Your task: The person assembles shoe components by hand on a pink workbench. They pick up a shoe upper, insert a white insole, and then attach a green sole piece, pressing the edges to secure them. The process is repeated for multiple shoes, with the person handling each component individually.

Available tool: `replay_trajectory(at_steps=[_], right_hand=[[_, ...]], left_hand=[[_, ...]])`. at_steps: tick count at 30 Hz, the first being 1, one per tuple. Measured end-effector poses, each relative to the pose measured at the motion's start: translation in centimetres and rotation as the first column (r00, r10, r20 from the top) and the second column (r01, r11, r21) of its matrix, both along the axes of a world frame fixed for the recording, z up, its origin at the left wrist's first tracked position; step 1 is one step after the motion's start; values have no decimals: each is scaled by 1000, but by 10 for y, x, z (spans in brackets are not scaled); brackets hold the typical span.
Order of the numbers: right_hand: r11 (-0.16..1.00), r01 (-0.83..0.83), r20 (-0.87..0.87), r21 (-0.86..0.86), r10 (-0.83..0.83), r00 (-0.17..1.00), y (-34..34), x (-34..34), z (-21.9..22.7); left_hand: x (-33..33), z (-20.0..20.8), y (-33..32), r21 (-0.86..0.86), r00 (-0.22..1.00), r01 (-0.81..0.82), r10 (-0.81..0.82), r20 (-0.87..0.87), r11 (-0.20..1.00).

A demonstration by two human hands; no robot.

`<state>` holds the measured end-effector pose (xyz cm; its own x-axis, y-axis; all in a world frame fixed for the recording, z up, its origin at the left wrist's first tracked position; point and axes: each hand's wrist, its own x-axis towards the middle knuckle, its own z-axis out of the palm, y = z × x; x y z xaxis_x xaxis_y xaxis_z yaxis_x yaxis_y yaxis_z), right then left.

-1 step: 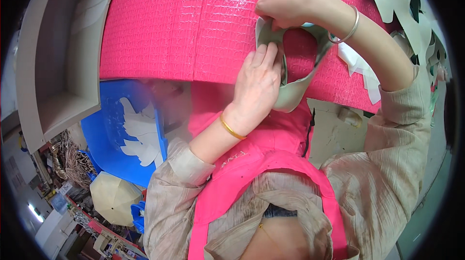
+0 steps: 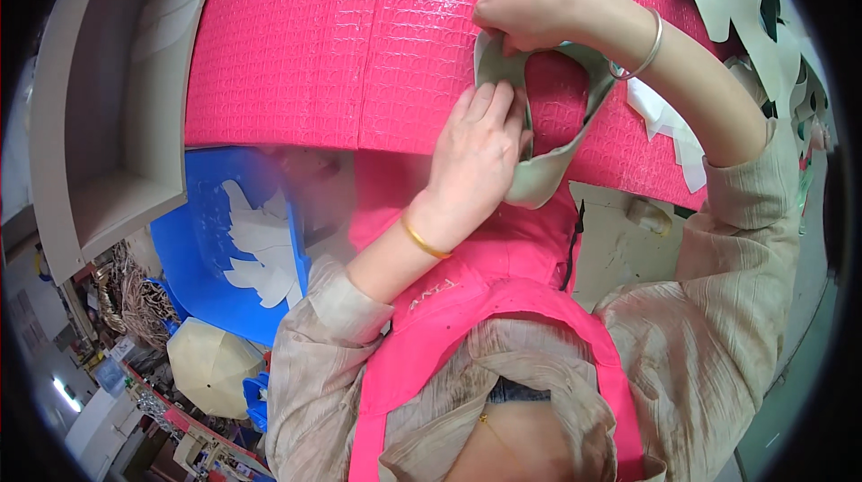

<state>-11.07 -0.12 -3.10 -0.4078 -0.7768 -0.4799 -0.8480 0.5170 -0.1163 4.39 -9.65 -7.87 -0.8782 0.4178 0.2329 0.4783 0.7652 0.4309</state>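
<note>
Grey template (image 2: pixel 548 172) lies on pink sheet (image 2: pixel 359 42), near its front edge, long axis front to back. Left hand (image 2: pixel 480 145) flat, fingers pressing its left side; right hand (image 2: pixel 530 10) pinches its far end.

We count two hands: the left hand (image 2: pixel 476 154) and the right hand (image 2: pixel 530 10), both on one grey-green curved template (image 2: pixel 539 178). One pink textured sheet (image 2: pixel 359 42) lies beneath. Bangles, two: one gold bangle (image 2: pixel 422 239), one silver bangle (image 2: pixel 648 46). One blue bin (image 2: pixel 202 284) holds several white cut-outs (image 2: pixel 260 248); we cannot count them exactly. One pink apron (image 2: pixel 467 302).
</note>
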Motion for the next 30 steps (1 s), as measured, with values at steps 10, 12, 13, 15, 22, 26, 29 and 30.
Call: replay_trajectory(at_steps=[10,12,13,15,22,26,29,30], right_hand=[[1000,-22,-31,-16,21,999,-2,8,-11],[1000,4,-57,-28,-5,998,-1,10,-10],[999,17,-70,-36,-19,997,-2,12,-9],[992,106,-74,-64,-111,991,1,17,-3],[971,191,41,-143,-187,981,18,11,-3],[973,209,30,-98,-207,978,18,7,-1],[988,152,-44,-18,-153,987,12,6,0],[987,158,-52,-4,-158,986,11,4,-4]], left_hand=[[9,26,-21,415,901,49,-220,374,908],[10,12,-9,344,981,-55,-14,195,937],[7,2,-4,264,993,-75,49,105,962],[7,-9,-2,144,995,-99,97,20,985],[6,-12,0,69,995,-99,99,-5,993],[3,-13,1,-44,995,-95,93,-41,995],[2,-14,1,-83,993,-98,92,-75,992],[2,-14,2,-80,993,-100,94,-71,992]])
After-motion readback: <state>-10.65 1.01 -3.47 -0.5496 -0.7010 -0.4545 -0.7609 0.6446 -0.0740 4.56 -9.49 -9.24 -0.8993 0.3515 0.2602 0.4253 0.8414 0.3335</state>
